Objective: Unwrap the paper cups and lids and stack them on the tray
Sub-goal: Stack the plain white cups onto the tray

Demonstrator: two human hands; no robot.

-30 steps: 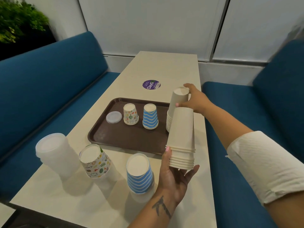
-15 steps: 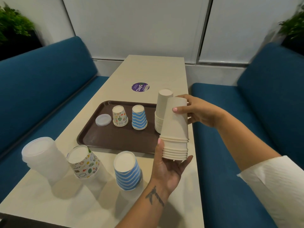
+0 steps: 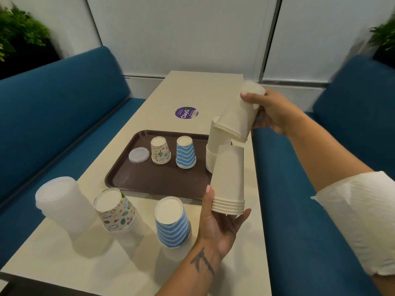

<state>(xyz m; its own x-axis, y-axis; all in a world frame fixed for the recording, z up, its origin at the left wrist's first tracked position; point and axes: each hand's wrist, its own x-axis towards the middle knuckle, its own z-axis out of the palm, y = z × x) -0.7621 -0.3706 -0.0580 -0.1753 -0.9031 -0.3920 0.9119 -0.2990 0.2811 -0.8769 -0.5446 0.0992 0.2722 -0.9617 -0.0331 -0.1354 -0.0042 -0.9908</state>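
My left hand (image 3: 218,225) grips an upside-down stack of plain white cups (image 3: 228,180) from below, near the table's right edge. My right hand (image 3: 273,112) holds a few white cups (image 3: 239,118) lifted off that stack and tilted, above the brown tray (image 3: 149,180). On the tray's right side stands another white cup stack (image 3: 211,150), partly hidden. A doodle-print cup (image 3: 160,150), a blue-striped cup (image 3: 186,152) and flat clear lids (image 3: 139,154) also sit on the tray.
In front of the tray on the table stand a wrapped lid stack (image 3: 62,204), a wrapped doodle-print cup stack (image 3: 115,212) and a wrapped blue-striped cup stack (image 3: 172,223). A purple sticker (image 3: 186,112) lies beyond the tray. Blue benches (image 3: 53,116) flank the table.
My right hand has pulled a few white cups off the top of the stack in my left hand and raised them up and to the right, tilted.
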